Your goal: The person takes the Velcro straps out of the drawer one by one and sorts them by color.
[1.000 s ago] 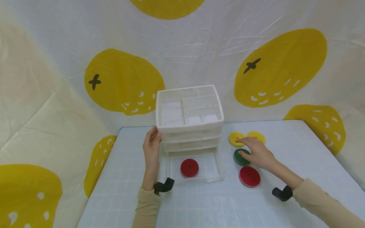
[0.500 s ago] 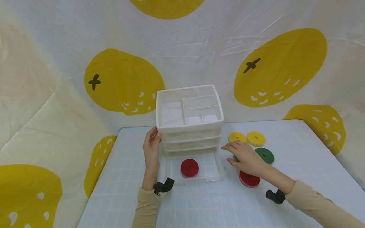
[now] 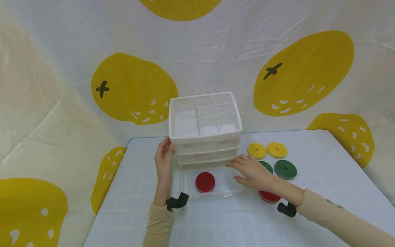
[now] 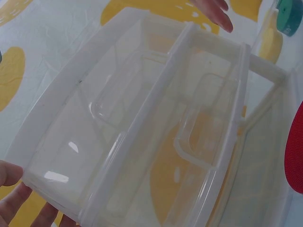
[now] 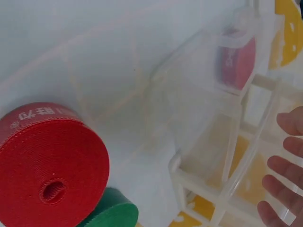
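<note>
A white plastic drawer unit stands at the middle back of the table, its bottom clear drawer pulled out. Inside that drawer lies a red tape roll, also visible through plastic in the right wrist view. My left hand rests against the unit's left side, thumb near the front corner; the fingertips touch the wall in the left wrist view. Over the drawer's right edge hovers my right hand, its fingers spread and holding nothing. Another red tape roll sits on the table, partly behind my right forearm in the head view.
Right of the unit are two green tape rolls, one partly covered by my right hand, and two yellow tape rolls behind them. The unit's top tray has divided compartments. A patterned cloth hangs behind the table.
My right hand has moved left from above the rolls to the drawer's right side, uncovering the yellow rolls and one green roll. My left hand has stayed put.
</note>
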A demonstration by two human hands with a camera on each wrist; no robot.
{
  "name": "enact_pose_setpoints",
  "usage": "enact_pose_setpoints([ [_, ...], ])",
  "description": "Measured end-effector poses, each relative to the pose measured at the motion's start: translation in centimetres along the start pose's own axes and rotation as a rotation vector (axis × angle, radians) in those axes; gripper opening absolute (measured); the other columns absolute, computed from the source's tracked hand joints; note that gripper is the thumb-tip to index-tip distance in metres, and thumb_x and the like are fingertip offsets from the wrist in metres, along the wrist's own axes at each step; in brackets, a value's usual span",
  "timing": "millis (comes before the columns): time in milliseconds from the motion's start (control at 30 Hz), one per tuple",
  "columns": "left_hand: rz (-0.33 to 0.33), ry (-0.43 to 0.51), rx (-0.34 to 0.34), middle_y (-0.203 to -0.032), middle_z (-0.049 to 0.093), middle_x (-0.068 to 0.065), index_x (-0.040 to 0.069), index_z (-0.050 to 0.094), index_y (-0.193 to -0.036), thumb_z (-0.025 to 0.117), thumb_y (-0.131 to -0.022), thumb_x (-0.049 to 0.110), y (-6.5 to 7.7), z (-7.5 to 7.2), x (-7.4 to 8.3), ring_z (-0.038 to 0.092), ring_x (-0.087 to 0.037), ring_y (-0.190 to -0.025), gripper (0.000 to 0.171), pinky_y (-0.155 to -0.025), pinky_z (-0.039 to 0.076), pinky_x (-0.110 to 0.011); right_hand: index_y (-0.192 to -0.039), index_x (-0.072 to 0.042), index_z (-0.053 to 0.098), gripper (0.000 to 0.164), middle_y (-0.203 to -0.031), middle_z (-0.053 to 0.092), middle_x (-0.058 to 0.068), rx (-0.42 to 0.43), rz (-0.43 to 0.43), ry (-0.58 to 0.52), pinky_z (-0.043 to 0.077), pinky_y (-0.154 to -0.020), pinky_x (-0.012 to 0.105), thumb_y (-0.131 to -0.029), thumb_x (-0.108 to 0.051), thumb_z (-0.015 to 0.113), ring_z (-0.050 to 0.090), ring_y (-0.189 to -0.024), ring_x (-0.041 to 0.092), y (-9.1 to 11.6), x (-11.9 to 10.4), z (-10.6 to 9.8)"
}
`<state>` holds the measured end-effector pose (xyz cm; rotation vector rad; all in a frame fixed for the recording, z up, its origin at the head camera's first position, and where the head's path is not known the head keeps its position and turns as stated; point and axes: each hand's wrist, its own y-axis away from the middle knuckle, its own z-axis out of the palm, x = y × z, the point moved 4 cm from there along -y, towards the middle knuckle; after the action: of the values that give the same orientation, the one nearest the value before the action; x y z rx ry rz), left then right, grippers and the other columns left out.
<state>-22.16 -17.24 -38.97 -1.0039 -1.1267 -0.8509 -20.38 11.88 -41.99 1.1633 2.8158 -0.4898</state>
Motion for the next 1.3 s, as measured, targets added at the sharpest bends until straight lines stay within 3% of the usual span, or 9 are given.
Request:
enact_pose_setpoints([
  [200,-0.002,-0.005,0.004,-0.111,0.059,0.010,0.004,0.057,-0.130,0.059,-0.095,0.012,0.0,0.0,0.0,0.056,-0.009,-0.103,0.036,-0.087,0.050,-0.019,-0.128,-0.018,0.059,0.053,-0.132,0.058,0.000,-0.040,-0.074,-0.015,0.047,-0.095,0.043,-0.079,-0.023,0.078,0.051,-0.123,0.025,-1.4,-0.9,0.8],
  [600,0.019,0.035,0.003,-0.109,0.060,0.011,0.002,0.057,-0.129,0.059,-0.095,0.010,-0.1,0.0,-0.3,0.058,-0.007,-0.100,0.035,-0.087,0.050,-0.021,-0.130,-0.020,0.057,0.051,-0.128,0.059,-0.001,-0.235,-0.200,-0.039,0.045,-0.100,0.042,-0.083,-0.020,0.074,0.051,-0.121,0.020,-4.0,-2.6,2.8],
  [900,0.014,0.028,-0.002,-0.109,0.060,0.011,0.002,0.057,-0.129,0.059,-0.095,0.011,-0.1,0.0,-0.3,0.057,-0.009,-0.102,0.035,-0.086,0.049,-0.020,-0.133,-0.022,0.055,0.053,-0.130,0.058,0.001,-0.264,-0.324,0.036,0.044,-0.103,0.042,-0.083,-0.019,0.073,0.051,-0.123,0.022,-5.2,-4.0,3.8],
  [1300,0.014,0.031,0.002,-0.109,0.060,0.011,0.002,0.056,-0.130,0.059,-0.095,0.009,-0.1,-0.1,-0.3,0.058,-0.008,-0.100,0.036,-0.086,0.050,-0.022,-0.135,-0.026,0.051,0.052,-0.139,0.053,0.002,-0.387,-0.323,0.112,0.044,-0.105,0.039,-0.087,-0.030,0.070,0.048,-0.128,0.021,-6.9,-4.9,5.6],
])
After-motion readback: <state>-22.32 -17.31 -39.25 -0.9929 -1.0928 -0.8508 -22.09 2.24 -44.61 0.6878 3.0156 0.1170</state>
